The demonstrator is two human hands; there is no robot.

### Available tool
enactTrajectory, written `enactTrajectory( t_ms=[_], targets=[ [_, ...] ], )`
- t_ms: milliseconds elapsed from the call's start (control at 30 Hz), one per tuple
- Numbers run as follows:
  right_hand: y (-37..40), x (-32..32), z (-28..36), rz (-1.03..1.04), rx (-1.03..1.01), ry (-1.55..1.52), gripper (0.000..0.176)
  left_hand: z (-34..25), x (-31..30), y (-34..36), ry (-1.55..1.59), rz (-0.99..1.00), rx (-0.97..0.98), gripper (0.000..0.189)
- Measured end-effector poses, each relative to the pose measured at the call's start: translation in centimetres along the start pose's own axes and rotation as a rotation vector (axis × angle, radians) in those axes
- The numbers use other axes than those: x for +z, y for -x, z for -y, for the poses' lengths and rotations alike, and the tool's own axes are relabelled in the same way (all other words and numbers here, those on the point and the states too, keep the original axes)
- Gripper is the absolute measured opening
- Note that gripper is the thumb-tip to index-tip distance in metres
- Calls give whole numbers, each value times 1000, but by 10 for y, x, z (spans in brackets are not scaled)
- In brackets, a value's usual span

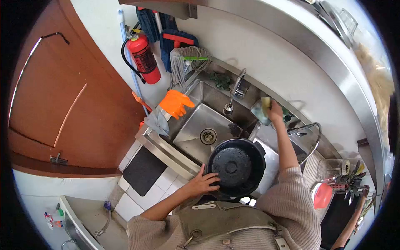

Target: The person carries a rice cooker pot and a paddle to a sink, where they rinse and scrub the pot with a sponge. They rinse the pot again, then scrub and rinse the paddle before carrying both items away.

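A large black pot (232, 166) with a wet inside sits over the front of the steel sink (193, 133). Its near left rim is gripped by my left hand (203, 183), the fingers reaching over the edge. At the back of the sink my right hand (275, 111) pinches a yellow sponge (266, 104). Just beside the sponge, on the ledge, stands a pale, see-through container (258, 112). A curved faucet (237, 89) rises to the left of this hand, and a dark clump (235, 129) lies at the sink divider.
Orange rubber gloves (176, 103) and a grey cloth (157, 121) hang over the sink's left edge. Behind them are a mop (185, 62) and a red fire extinguisher (143, 58). A hose faucet (310, 129) and dish rack (341, 183) with utensils stand at right. A steel shelf (291, 31) runs overhead.
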State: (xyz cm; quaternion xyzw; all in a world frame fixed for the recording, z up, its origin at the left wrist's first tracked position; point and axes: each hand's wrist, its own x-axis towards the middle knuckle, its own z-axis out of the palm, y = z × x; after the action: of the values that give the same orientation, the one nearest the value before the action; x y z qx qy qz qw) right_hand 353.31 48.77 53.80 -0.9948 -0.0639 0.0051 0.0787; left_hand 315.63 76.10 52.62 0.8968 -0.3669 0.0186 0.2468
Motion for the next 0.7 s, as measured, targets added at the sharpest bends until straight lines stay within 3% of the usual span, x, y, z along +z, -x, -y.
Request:
enactTrajectory(
  t_ms=[67,133,200,233,267,300,333,367,433,500,533,600,633,700],
  targets=[
    [24,-23,-5,-261,-199,-259,44,-1,-4,-2,17,-1,-27,25],
    [53,-47,-6,169,-182,-877,38,2,-1,-3,55,-11,-24,23],
    [109,-85,21,437,-298,-1055,35,3,2,-4,99,-15,-5,21],
    [123,-75,17,600,-328,-901,38,4,3,-4,94,-28,0,20],
    [155,-110,53,717,-341,-867,42,3,5,-5,90,-40,4,19],
    [171,-94,58,747,-442,-864,43,1,5,-8,103,-37,16,19],
    [179,-59,54,756,-520,-646,36,0,3,-10,75,-14,18,19],
    [190,-30,53,713,-608,-453,30,-1,3,-12,46,8,19,19],
    [224,10,65,576,-504,-322,25,-3,6,-14,62,-18,43,18],
    [246,14,91,401,-353,21,30,-4,7,-16,42,-28,54,20],
    [251,15,93,400,-355,23,30,-3,7,-16,41,-31,53,20],
    [258,18,97,254,-603,173,34,-4,6,-16,33,-40,57,22],
    [261,26,97,255,-607,174,34,-4,5,-17,34,-42,54,22],
    [265,40,99,525,-477,290,44,-6,2,-18,12,7,41,25]
  ],
)
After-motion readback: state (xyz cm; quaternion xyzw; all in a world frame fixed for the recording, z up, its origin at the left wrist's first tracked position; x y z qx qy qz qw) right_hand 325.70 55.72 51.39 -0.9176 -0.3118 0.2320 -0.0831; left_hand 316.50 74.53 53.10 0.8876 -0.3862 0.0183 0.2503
